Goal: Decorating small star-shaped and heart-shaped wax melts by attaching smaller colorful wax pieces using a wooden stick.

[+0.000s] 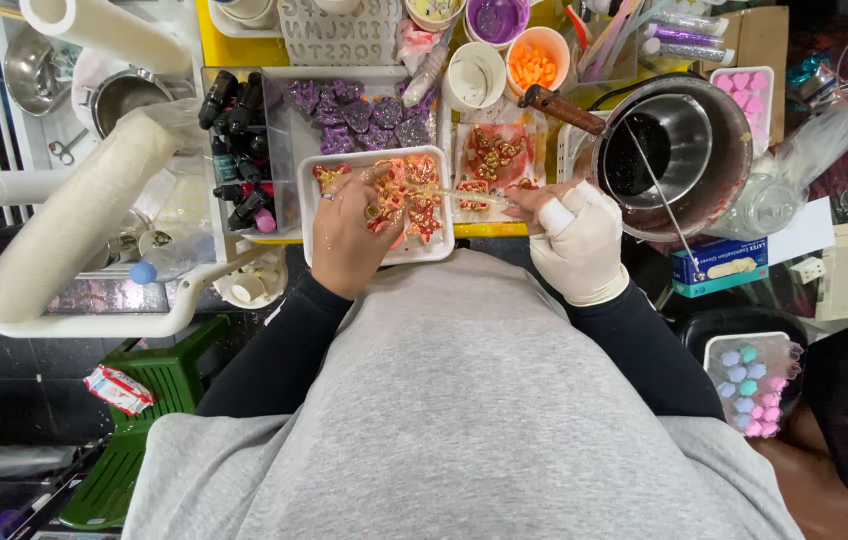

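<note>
While my left hand (349, 232) rests on the white foam tray (316, 222) with its fingers curled down over one red-and-gold star-shaped piece (390, 200), pinning it in place, my right hand (572, 240) in its pale glove pinches a thin pale stick (466, 197) between thumb and forefinger. The piece lies in the middle of the tray, touching its neighbours, directly ahead of my grey sweatshirt.

I judge the step in hand to be working the stick's tip against the piece. To do it well I keep the left fingers pressing flat so the piece cannot skid, and I bring the tip in low, nearly level with the tray, with light pressure so the gold decoration is not scraped. I also mind the second tray of red pieces (494, 160), which sits just beside the stick's path.

The stick's long axis runs almost straight across my view, left to right, with its working end pointing toward my left hand and its held end in the gloved fingers. It tilts only slightly. The metal pot (714, 190) with its dark wooden handle (559, 108) stands well off to the right.
</note>
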